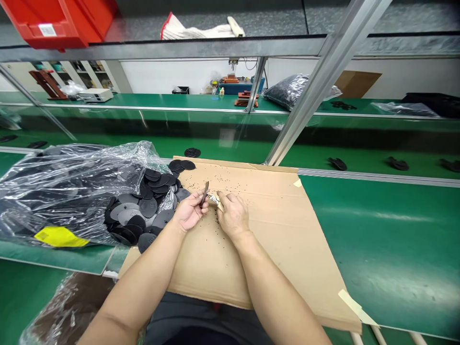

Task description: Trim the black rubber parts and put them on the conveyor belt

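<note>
My left hand [190, 212] pinches a thin black plastic disc [204, 192], held edge-on above a flat cardboard sheet [273, 230]. My right hand [233, 213] is closed around a small metal cutting tool [214, 199], whose tip meets the edge of the disc. Tiny dark trimmings [223, 184] lie scattered over the cardboard around both hands. A heap of similar black discs [147, 211] spills from a clear plastic bag [72, 187] just left of my left hand.
A slanted aluminium post [316, 91] rises behind the cardboard. Loose black parts [338, 164] lie on the green conveyor belt [377, 158] beyond. A red bin [61, 21] and white gloves [194, 31] sit on the upper shelf. A yellow label [59, 236] lies under the bag.
</note>
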`<state>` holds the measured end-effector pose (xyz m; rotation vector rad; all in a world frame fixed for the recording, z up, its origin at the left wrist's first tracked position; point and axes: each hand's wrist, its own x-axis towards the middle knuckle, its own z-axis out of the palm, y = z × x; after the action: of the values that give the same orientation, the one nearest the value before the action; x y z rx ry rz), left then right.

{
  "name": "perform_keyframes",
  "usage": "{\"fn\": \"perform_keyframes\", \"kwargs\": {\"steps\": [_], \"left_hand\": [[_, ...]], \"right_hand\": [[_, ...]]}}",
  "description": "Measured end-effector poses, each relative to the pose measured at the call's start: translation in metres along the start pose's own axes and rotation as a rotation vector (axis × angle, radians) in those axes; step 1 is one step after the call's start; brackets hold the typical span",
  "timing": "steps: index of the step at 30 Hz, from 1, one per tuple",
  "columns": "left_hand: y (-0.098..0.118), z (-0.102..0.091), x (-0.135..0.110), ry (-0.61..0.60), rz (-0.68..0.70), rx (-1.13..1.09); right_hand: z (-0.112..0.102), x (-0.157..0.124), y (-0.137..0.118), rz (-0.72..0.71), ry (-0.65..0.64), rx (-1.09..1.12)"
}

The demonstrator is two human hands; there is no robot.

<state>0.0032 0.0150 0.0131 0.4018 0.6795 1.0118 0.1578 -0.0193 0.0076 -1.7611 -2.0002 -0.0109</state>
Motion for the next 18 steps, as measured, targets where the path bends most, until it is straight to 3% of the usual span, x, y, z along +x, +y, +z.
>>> {"fn": "perform_keyframes", "kwargs": {"steps": [12,15,18], "left_hand": [[-0.002,0.001,0.001,0.009,0.016,0.034],[-0.001,-0.001,0.001,0.004,-0.005,-0.009],[0.002,-0.002,0.001,-0.01,-0.021,-0.075]], "right_hand": [[-0.011,0.0,-0.007,0.091,-0.131,-0.042],[-0.006,0.001,-0.003,0.152,-0.1,0.106],[0.0,0.004,0.003,0.28,-0.03,0.411]]}}
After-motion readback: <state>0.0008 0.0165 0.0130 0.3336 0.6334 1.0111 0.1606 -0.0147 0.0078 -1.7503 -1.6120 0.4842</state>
